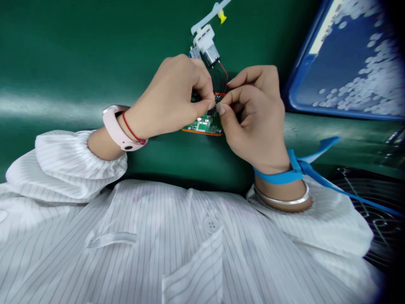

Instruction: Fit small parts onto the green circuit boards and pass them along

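Note:
A green circuit board (202, 126) with an orange edge lies on the green mat, partly covered by both hands. My left hand (180, 93) comes over it from the left, thumb and forefinger pinched above the board's middle. My right hand (256, 114) meets it from the right with thumb and forefinger also closed, the fingertips almost touching the left ones. Whatever is between the fingertips is too small to make out. Beyond the hands lies a small motor (210, 55) with a white housing, and a red wire (226, 75) runs from it toward the board.
A pale translucent tube (205, 20) with a yellow plug (222, 17) joins the motor's far end. At the right stands a blue tray (303, 80) of small white discs. A blue strap (319, 177) trails from my right wrist past a dark wire-grilled fan (376, 228).

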Tool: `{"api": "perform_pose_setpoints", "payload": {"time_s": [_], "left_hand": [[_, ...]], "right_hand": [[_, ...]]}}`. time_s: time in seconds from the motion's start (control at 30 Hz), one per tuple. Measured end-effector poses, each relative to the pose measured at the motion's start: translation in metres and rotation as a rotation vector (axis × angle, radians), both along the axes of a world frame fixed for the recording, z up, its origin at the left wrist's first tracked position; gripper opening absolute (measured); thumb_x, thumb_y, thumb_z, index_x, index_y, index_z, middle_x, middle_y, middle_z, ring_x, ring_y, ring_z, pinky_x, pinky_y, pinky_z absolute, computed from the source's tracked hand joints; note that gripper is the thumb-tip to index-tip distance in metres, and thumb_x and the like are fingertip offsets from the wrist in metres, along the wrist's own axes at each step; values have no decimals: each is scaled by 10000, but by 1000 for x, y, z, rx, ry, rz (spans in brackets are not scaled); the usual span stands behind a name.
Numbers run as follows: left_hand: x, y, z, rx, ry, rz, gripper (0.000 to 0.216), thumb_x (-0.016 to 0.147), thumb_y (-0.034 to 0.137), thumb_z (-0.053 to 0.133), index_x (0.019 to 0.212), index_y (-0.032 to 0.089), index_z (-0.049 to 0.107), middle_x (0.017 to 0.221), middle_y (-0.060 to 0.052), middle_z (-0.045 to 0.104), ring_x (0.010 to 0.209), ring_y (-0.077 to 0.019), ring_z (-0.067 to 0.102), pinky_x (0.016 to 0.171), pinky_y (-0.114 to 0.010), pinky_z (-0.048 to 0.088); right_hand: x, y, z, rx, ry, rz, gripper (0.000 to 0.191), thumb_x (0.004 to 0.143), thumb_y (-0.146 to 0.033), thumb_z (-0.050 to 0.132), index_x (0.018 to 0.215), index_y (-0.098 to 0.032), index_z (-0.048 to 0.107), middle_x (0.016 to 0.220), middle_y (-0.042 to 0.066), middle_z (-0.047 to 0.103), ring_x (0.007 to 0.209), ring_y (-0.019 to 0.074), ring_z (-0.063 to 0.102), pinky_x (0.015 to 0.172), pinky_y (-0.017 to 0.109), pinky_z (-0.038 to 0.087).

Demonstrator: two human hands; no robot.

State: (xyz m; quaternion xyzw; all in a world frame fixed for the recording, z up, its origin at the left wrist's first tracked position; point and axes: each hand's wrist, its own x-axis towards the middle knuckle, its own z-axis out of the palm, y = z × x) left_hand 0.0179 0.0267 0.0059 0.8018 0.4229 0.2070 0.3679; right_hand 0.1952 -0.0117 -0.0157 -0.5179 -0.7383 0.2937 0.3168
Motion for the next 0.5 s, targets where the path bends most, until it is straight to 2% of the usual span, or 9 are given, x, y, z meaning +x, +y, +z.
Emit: {"api": "perform_pose_setpoints", "payload": {"time_s": [0.17,0.5], "left_hand": [[-2,-1,0,16,-12,1,161,756,295,601,619,219,638,763,-16,672,760,-206,612,725,-417,483],[-4,-8,0,25,-14,0,266,803,437,509,756,261,704,842,-27,662,853,-245,620,786,-471,470]], "right_hand": [[0,-1,-1,-10,10,5,223,869,-432,506,755,-243,539,1002,69,510,977,237,519,693,398,530],[0,-3,4,-7,28,-4,221,860,-407,527,724,-232,532,974,64,522,935,224,539,631,362,533]]}}
